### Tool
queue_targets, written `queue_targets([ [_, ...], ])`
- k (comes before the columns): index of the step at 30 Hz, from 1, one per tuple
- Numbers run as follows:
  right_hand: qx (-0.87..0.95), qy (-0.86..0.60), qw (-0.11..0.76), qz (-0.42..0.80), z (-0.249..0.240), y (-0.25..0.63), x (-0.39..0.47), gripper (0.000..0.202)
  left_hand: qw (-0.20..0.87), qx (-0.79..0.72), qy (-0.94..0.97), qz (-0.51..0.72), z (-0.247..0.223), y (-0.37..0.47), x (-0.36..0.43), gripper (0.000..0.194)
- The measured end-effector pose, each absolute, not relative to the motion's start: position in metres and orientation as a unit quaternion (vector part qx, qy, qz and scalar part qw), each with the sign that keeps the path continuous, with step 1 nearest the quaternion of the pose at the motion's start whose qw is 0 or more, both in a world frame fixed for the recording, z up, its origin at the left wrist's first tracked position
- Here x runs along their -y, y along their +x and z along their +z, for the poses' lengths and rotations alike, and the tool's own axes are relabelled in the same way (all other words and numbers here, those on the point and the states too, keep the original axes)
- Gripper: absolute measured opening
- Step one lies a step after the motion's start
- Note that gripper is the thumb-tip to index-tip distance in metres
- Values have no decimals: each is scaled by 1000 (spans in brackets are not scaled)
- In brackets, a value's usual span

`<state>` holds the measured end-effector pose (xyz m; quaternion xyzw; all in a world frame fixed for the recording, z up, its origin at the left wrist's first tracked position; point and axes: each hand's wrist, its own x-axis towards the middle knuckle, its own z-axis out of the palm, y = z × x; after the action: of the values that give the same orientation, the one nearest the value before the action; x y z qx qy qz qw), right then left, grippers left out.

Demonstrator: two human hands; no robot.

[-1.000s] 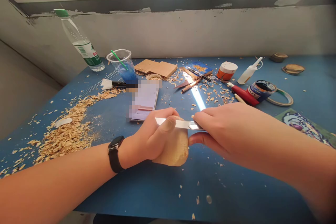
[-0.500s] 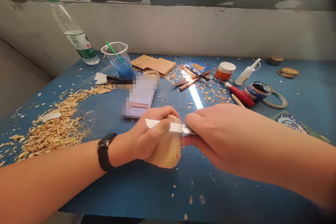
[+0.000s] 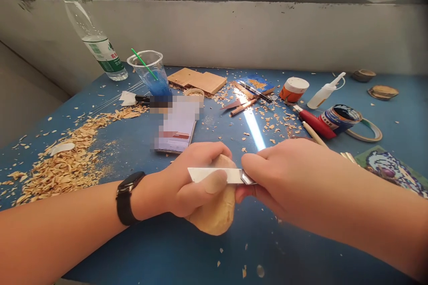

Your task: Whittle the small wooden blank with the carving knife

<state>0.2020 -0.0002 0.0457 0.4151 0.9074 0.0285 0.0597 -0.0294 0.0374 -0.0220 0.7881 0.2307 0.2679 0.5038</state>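
A pale, rounded piece of wood (image 3: 217,216) is gripped in my left hand (image 3: 190,182), whose wrist wears a black watch. My left thumb presses against the blade of a utility knife (image 3: 236,176). Closed around the knife's handle is my right hand (image 3: 281,173), which covers most of it. The bare blade points left and lies across the upper part of the wood. Just beyond my left hand a phone (image 3: 175,136) lies on the blue table, partly blurred out.
Wood shavings (image 3: 76,160) are heaped on the left. Behind stand a water bottle (image 3: 103,58) and a plastic cup (image 3: 152,75) of blue liquid. A red-handled tool (image 3: 316,122), an open paint jar (image 3: 341,118), a tape roll (image 3: 374,131) and a squeeze bottle (image 3: 323,95) lie right.
Both hands, with the wood and knife, sit slightly lower in view. The blade still crosses the wood under my left thumb. The view has shifted a little.
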Motion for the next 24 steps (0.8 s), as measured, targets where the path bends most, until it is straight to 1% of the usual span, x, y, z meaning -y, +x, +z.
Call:
queue_targets([
  [4,-913,400,77,5,50,200,-1,21,519,-250,774,265,-22,-29,-35,49],
  [9,-899,430,79,21,48,200,1,22,545,-274,746,268,-22,-28,-32,57],
  [11,-886,457,72,29,46,201,1,30,547,-291,738,268,-21,-28,-31,58],
  [14,-870,489,60,30,45,202,0,49,534,-319,734,272,-21,-29,-32,64],
  [15,-872,485,57,28,45,202,0,51,534,-317,734,275,-21,-29,-32,67],
  [16,-879,472,56,24,45,202,0,48,534,-310,735,279,-21,-29,-33,70],
  [18,-898,437,51,17,46,202,2,35,531,-291,743,285,-21,-30,-35,75],
  [20,-910,411,48,-4,47,201,5,27,525,-275,755,283,-20,-30,-36,75],
  [24,-913,400,44,-62,47,198,8,30,513,-258,769,280,-20,-30,-38,69],
])
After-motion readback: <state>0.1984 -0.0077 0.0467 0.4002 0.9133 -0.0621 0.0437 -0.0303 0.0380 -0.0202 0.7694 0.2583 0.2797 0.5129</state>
